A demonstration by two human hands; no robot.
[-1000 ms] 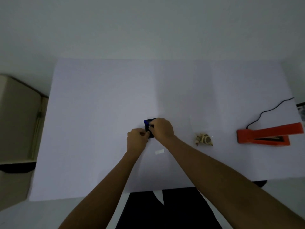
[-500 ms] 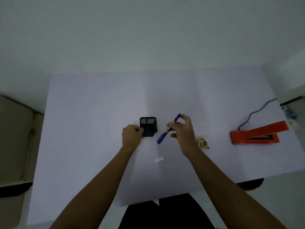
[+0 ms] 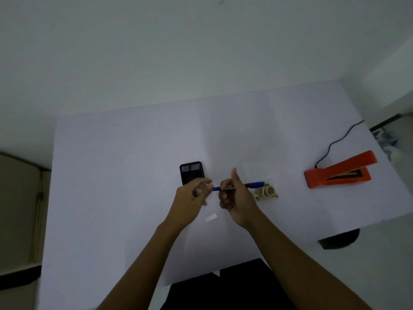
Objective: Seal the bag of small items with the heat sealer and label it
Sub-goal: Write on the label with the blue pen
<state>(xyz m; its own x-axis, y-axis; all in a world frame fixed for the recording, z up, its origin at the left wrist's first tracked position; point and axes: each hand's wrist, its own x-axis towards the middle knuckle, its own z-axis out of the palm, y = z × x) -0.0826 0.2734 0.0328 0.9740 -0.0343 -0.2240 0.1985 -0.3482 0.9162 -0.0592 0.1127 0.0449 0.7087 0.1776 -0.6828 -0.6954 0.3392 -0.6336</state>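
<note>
Both hands grip blue pen point(image 3: 254, 185): left hand point(image 3: 191, 201), right hand point(image 3: 235, 198); bag of small items point(image 3: 267, 191) just right of right hand

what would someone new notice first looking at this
Probably the two hands meeting mid-table over a blue pen: the right hand grips its barrel while the left hand pinches the near end. Next, the bright orange heat sealer at the right edge, its arm raised and a black cord trailing off behind it. Smaller things sit around the hands: a black mesh pen holder behind, a clear bag of small tan items to the right, a white label in front.
</note>
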